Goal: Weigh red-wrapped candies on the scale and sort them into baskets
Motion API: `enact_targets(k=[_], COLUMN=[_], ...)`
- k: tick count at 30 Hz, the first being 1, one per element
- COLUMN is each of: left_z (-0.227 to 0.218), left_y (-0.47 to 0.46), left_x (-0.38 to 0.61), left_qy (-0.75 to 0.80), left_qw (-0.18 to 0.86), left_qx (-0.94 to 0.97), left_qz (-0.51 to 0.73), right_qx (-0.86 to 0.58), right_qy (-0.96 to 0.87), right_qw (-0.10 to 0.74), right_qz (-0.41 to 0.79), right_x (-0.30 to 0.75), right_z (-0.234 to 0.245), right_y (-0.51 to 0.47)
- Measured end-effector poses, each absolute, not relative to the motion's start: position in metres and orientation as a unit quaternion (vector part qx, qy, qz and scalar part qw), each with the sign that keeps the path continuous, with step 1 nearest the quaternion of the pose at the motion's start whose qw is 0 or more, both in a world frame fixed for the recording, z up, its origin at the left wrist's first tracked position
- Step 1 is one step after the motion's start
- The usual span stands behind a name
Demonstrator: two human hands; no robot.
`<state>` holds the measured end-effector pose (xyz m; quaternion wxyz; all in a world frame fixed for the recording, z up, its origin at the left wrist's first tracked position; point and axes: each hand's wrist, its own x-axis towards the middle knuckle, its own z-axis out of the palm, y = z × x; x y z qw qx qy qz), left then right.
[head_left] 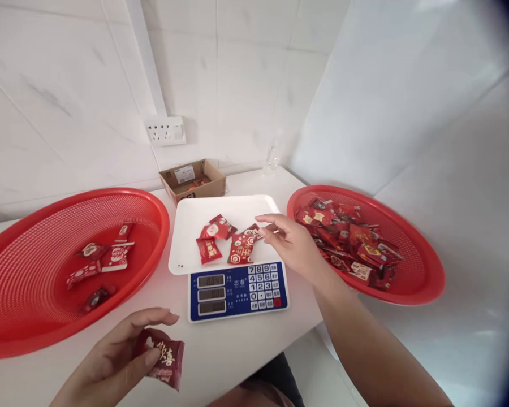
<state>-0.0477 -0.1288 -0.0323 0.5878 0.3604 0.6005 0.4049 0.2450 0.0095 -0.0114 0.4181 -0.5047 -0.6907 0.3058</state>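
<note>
My left hand (pixel 123 356) is closed on a dark red candy packet (pixel 168 359) with gold characters, low in front of the table edge. My right hand (pixel 290 243) hovers over the right side of the white scale tray (pixel 186 226), its thumb and fingers apart. Just beside those fingertips lies a dark red packet (pixel 251 230), partly covered by a larger red packet (pixel 241 249) with white patterns. More red packets (pixel 208 250) lie left of these on the tray. Below the tray is the scale's blue panel (pixel 240 294), with number keys and three small displays.
A red mesh basket (pixel 21 237) at left holds several packets. Another red basket (pixel 424 282) at right is heaped with packets (pixel 356 237). Behind the scale stand an open cardboard box (pixel 214 183) and a clear plastic bottle (pixel 272 158). A socket (pixel 166 131) is on the wall.
</note>
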Motion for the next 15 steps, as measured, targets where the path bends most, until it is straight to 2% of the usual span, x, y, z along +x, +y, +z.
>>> enact_targets(k=[5,10,13,15], left_z=[-0.027,-0.042,-0.048,-0.051], left_y=[-0.144,-0.149,-0.142,-0.137], left_x=[-0.027,-0.008,0.003,0.012], left_qy=[0.493,0.515,0.497,0.500], left_qw=[0.722,0.680,0.651,0.628], left_qx=[0.316,0.421,0.517,0.547], left_qz=[0.370,0.309,0.249,0.238], right_qx=[-0.564,-0.521,-0.436,-0.422], right_qy=[-0.640,-0.635,-0.597,-0.590], right_qw=[0.396,0.256,0.209,0.182], right_qz=[0.339,0.510,0.640,0.664], right_x=[0.262,0.256,0.237,0.224], right_z=[-0.040,-0.059,-0.067,-0.073], right_y=[-0.051,-0.109,-0.126,-0.129])
